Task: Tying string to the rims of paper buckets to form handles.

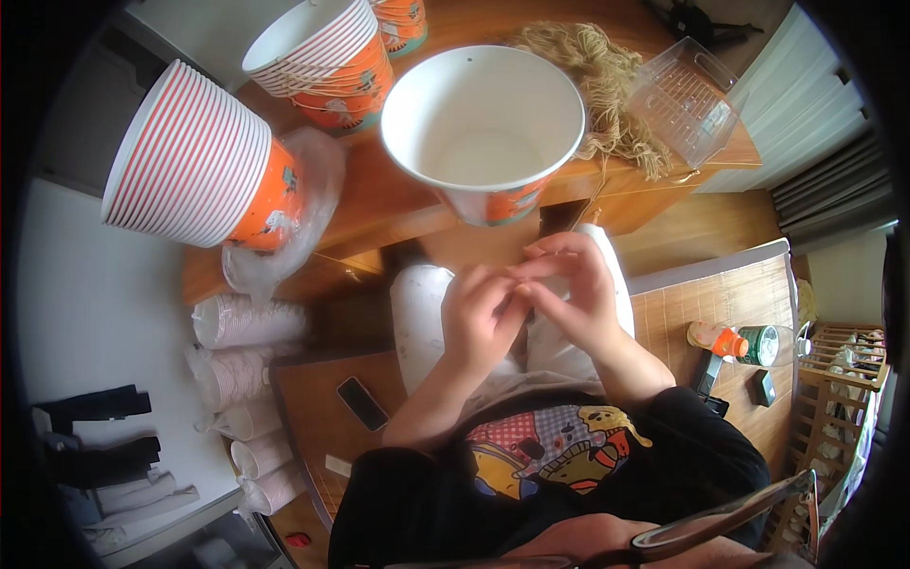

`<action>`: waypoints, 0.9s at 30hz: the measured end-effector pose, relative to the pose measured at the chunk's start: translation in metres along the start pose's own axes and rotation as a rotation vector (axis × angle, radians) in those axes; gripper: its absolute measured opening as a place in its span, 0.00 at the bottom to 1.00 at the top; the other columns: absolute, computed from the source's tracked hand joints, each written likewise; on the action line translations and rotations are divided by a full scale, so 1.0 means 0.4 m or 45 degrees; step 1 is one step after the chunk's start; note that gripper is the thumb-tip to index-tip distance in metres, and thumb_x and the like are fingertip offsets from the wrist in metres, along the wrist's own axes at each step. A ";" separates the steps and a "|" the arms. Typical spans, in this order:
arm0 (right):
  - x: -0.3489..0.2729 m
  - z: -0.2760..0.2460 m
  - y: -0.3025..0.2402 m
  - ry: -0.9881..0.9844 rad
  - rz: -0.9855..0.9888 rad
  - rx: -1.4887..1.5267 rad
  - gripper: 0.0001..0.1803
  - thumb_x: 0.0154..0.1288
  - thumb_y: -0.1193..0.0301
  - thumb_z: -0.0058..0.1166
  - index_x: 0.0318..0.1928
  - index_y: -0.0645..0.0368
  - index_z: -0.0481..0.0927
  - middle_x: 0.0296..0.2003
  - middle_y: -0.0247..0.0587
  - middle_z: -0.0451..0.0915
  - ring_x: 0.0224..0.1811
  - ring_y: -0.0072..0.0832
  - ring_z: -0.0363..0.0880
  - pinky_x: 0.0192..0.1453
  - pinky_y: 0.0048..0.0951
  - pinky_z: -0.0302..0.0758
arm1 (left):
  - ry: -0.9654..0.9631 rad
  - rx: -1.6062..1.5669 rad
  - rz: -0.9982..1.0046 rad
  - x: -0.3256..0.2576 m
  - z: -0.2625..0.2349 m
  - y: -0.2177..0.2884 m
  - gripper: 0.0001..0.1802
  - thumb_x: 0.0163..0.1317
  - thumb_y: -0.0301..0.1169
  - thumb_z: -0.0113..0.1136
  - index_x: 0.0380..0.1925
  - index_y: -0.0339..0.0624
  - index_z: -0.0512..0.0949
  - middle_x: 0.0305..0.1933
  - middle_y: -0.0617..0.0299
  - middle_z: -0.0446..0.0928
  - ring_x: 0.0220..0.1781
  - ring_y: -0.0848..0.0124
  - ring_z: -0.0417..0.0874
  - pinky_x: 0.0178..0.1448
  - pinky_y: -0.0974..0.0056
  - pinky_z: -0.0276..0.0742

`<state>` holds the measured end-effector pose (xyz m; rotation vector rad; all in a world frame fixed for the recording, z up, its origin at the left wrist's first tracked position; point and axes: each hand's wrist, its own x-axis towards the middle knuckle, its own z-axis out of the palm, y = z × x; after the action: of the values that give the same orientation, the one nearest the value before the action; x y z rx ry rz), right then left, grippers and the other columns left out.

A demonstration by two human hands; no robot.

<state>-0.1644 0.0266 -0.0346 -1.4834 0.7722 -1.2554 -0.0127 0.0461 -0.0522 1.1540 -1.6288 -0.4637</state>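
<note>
Over my lap, my left hand point(479, 318) and my right hand point(576, 292) meet with their fingertips pinched together. Whatever they pinch, if anything, is too small or hidden to make out. Just beyond them, a large white paper bucket point(517, 201) with an orange printed outside stands upright at the desk's near edge, its mouth facing up. A small hole shows near its far rim. To its right lies a loose bundle of tan cords point(607, 85), with strands hanging toward the desk edge. Neither hand touches the bucket or the bundle.
Nested buckets point(190, 156) lean at the desk's left in clear plastic; another stack point(318, 62) stands behind. A clear plastic box point(687, 100) sits at the right. Wrapped stacks point(251, 322) lie lower left. A phone point(363, 404) and bottles point(758, 345) flank me.
</note>
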 end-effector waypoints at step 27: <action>-0.064 -0.088 -0.029 -0.225 -0.224 -0.055 0.25 0.58 0.74 0.70 0.51 0.59 0.69 0.35 0.35 0.88 0.49 0.22 0.74 0.57 0.30 0.63 | -0.147 0.192 0.415 -0.003 -0.042 0.069 0.10 0.43 0.25 0.71 0.27 0.43 0.81 0.32 0.64 0.79 0.36 0.62 0.80 0.41 0.60 0.76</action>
<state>-0.2061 0.0436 -0.0331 -1.7014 0.5649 -1.2229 -0.0102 0.0637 -0.0251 0.9578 -1.9377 -0.2027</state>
